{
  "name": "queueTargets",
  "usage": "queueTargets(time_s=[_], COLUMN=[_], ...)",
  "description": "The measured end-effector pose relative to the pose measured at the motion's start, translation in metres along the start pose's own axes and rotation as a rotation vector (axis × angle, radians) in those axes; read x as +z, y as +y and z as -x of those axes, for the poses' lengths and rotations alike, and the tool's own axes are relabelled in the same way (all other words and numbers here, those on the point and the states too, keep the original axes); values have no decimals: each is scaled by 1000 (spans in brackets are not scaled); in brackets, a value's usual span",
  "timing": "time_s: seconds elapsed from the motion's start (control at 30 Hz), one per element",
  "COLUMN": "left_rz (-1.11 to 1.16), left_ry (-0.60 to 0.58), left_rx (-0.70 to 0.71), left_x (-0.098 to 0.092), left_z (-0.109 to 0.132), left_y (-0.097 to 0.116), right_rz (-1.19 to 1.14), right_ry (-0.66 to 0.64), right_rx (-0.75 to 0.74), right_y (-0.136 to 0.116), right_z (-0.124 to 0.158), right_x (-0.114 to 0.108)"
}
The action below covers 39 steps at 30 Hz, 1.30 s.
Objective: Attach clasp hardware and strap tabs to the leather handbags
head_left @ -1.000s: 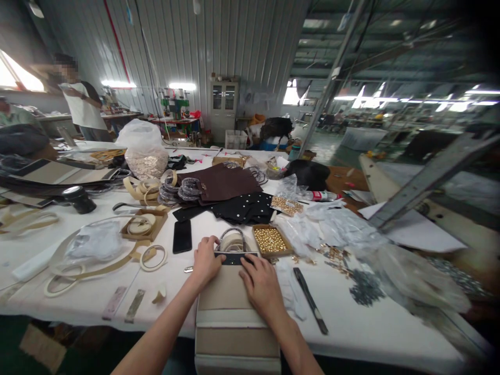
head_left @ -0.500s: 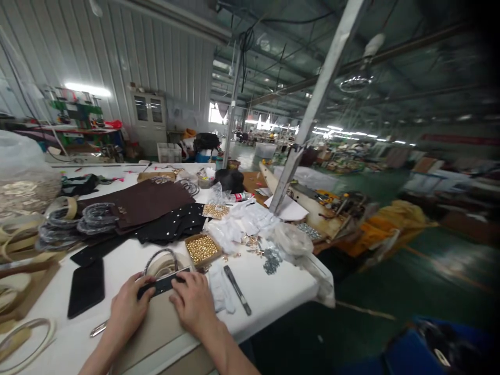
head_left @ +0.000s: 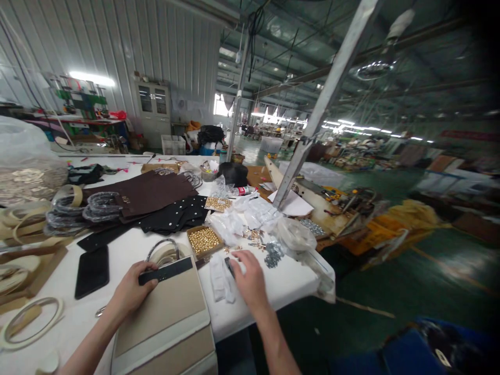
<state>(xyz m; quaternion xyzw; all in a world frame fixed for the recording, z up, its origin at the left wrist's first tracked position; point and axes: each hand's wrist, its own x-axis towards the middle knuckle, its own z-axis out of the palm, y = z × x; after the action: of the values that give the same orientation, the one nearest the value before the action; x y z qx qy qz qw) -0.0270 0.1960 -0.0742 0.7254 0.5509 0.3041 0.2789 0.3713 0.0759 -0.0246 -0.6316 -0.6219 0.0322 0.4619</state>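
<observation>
My left hand point(head_left: 135, 286) is closed on the left end of a black strip point(head_left: 167, 271) with small holes, pinching it against the upper edge of a beige bag panel point(head_left: 167, 302). A dark loop handle point(head_left: 164, 242) arches up just behind that edge. To the right, my right hand point(head_left: 249, 276) has its fingers closed round a slim black tool point(head_left: 229, 266); most of the tool is hidden under the hand. White folded cloth point(head_left: 219, 281) lies between the bag and my right hand. Behind it stands a cardboard box of gold studs point(head_left: 203, 242).
A black phone point(head_left: 91, 272) lies left of the bag. Rolls of tape point(head_left: 29, 323) are at the lower left. Brown panels point(head_left: 152, 192) and black pieces point(head_left: 175, 216) lie further back. Loose grey metal parts point(head_left: 273, 255) sit near the table's right edge, close to my right hand.
My right hand has left the black strip and moved right onto the slim black tool, closing on it. My left hand stays on the strip. The view has shifted slightly.
</observation>
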Motion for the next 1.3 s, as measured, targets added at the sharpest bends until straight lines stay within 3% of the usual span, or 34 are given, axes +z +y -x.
queueTargets(time_s=[0.13,0.23,0.43,0.6,0.73,0.87,1.13,1.3], left_rz=[6,-1,-69,-118,-123,-87,-69,-125], left_ry=[-15,-14,-23,-33,-33,-26,-9,-16], left_rx=[-13,1,-109,-127,-140,-168,-269,-305], left_x=[2,4,2,0,-3,-9,-18,-15], left_z=[-3,-5,-2,1,3,6,8,8], left_y=[0,2,13,22,28,38,57,62], right_rz=[243,284,244,154,-71,-241,-463,-447], right_ry=[24,-52,-61,-70,-40,-79,-497,-681], right_rx=[271,332,407,498,533,492,409,183], right_y=[104,145,158,159,137,89,-38,-84], right_z=[0,4,1,-4,-1,-2,-27,-42], right_x=[-77,-98,-89,-97,-99,-77,27,96])
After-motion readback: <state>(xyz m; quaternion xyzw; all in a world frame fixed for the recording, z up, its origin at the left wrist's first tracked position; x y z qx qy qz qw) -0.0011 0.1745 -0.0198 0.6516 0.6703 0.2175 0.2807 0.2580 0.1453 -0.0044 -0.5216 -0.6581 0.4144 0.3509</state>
